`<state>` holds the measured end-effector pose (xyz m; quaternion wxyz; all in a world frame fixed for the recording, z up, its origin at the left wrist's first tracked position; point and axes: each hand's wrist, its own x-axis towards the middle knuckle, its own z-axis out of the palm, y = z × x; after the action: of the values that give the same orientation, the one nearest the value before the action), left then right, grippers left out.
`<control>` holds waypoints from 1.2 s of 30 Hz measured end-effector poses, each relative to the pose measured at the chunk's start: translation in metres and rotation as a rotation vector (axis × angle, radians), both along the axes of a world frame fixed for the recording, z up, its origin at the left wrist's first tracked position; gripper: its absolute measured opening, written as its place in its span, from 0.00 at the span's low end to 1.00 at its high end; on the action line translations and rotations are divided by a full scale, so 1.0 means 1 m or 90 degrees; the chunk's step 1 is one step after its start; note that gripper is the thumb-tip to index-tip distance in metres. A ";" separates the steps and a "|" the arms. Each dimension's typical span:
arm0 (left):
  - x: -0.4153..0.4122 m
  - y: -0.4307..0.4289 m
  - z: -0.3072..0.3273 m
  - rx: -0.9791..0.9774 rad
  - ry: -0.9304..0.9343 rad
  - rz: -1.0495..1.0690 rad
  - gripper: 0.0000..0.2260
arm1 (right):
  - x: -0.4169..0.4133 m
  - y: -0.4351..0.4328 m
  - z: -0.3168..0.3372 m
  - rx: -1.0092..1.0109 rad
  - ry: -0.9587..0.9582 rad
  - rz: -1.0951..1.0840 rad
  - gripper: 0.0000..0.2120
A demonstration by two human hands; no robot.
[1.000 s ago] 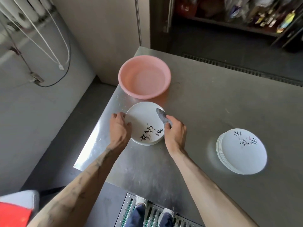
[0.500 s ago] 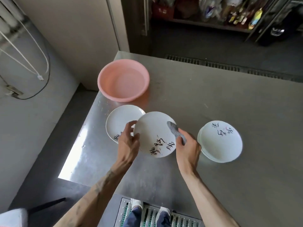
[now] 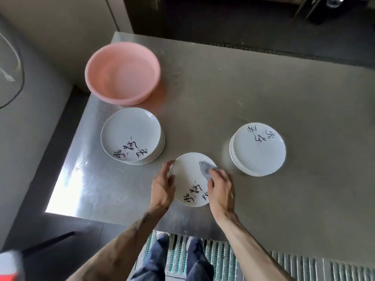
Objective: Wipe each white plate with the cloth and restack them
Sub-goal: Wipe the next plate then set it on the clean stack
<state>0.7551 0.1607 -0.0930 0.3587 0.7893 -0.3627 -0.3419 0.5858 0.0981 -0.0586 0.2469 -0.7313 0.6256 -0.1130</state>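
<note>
A single white plate (image 3: 189,179) with black brush lettering lies in front of me, between two stacks. My left hand (image 3: 163,188) holds its left rim, fingers curled along the edge. My right hand (image 3: 221,190) grips a small grey cloth (image 3: 205,168) and presses it on the plate's right side. One stack of white plates (image 3: 132,135) stands to the left, below the basin. Another stack (image 3: 258,149) stands to the right.
A pink plastic basin (image 3: 122,73) sits at the back left of the steel table (image 3: 263,94). The table's left edge and near edge are close to the left stack. A green grated floor mat (image 3: 213,258) lies under my feet.
Both hands carried the single plate from above the left stack toward the middle of the table, nearer to me. The cloth stays in my right hand on the plate.
</note>
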 end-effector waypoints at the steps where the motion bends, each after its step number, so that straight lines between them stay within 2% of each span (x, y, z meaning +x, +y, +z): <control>1: 0.000 0.000 -0.002 0.004 -0.011 -0.014 0.25 | 0.002 0.000 -0.002 0.013 -0.008 -0.010 0.11; 3: 0.003 0.001 -0.007 0.015 -0.067 -0.069 0.28 | 0.007 -0.001 -0.004 0.041 -0.031 -0.048 0.11; 6: 0.010 0.010 -0.017 0.074 -0.174 -0.207 0.54 | 0.015 -0.008 -0.006 0.069 -0.045 -0.087 0.09; 8: 0.013 0.017 -0.025 0.077 -0.215 -0.266 0.62 | 0.024 -0.016 -0.008 0.089 -0.065 -0.106 0.06; 12: 0.014 0.018 -0.032 0.061 -0.231 -0.272 0.62 | 0.060 -0.027 -0.010 0.100 -0.112 -0.107 0.12; 18: 0.015 0.021 -0.032 0.032 -0.247 -0.276 0.60 | 0.077 -0.008 -0.013 0.077 -0.100 0.086 0.11; 20: 0.014 0.020 -0.030 0.051 -0.234 -0.283 0.62 | 0.065 -0.022 -0.015 0.061 -0.066 0.068 0.12; 23: 0.015 0.020 -0.030 0.074 -0.217 -0.290 0.63 | 0.059 -0.040 -0.015 0.044 -0.032 -0.040 0.11; 25: 0.015 0.019 -0.029 0.084 -0.225 -0.300 0.63 | 0.071 -0.031 -0.013 0.050 -0.037 -0.019 0.11; 27: 0.015 0.021 -0.029 0.072 -0.238 -0.297 0.59 | 0.083 -0.008 -0.012 0.075 -0.051 0.049 0.10; 30: 0.014 0.023 -0.030 0.034 -0.237 -0.268 0.50 | 0.082 0.014 -0.011 0.100 -0.081 0.068 0.10; 33: 0.015 0.023 -0.027 0.032 -0.236 -0.287 0.58 | 0.070 0.001 -0.010 0.087 -0.083 0.127 0.09; 36: 0.018 0.022 -0.026 0.059 -0.225 -0.299 0.63 | 0.056 -0.033 -0.010 0.047 -0.038 0.111 0.10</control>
<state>0.7727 0.1830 -0.1190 0.1648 0.7467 -0.5761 -0.2888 0.6414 0.0652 -0.0690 0.3013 -0.7696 0.5559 -0.0895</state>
